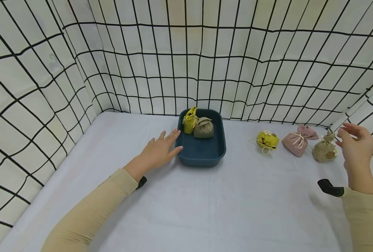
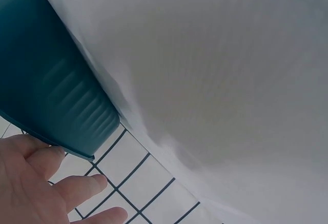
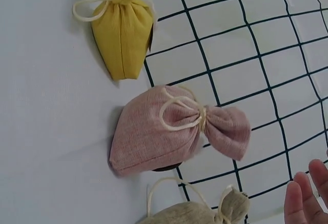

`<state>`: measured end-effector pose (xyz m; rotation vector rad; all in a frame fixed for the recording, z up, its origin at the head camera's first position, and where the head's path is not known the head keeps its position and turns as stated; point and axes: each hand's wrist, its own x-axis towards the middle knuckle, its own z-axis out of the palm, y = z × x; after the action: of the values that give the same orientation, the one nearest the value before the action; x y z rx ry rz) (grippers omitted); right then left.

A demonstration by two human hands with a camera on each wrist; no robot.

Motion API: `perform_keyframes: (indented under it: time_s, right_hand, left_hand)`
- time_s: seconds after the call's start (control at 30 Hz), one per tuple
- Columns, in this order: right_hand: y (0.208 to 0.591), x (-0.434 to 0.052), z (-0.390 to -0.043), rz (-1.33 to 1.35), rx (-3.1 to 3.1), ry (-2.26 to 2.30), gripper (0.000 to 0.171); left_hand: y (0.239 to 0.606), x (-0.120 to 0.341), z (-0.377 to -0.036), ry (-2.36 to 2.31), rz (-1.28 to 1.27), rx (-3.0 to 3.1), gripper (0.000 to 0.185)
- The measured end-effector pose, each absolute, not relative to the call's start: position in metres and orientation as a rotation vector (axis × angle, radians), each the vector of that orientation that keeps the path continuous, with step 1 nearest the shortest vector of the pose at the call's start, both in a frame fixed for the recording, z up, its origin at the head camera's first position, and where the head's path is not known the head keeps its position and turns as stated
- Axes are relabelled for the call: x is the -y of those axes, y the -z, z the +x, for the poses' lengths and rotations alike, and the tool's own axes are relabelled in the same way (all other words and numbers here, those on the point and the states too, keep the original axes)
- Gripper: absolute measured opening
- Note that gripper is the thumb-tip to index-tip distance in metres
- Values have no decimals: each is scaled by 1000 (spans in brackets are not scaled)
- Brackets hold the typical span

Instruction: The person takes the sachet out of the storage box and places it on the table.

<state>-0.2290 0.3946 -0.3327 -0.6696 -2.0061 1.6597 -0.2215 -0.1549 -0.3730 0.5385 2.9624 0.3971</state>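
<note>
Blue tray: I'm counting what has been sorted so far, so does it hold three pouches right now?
No, the blue tray holds only two: a yellow pouch and an olive pouch at its far end.

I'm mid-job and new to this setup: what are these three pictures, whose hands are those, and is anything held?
No machine: a person's bare hands, filmed by a head camera and one camera on each wrist. The left hand lies open against the blue tray, which holds a yellow pouch and an olive pouch. The right hand hovers open by a khaki pouch; a pink pouch and a yellow flowered pouch lie on the white table. Nothing is held.
</note>
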Motion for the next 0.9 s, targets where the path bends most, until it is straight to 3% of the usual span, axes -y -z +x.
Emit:
perform_keyframes:
  time_s: [0.9]
  right_hand:
    - [316, -332, -216, -140, 1846, -1812, 23]
  left_hand:
    - [374, 155, -220, -404, 534, -2970, 73]
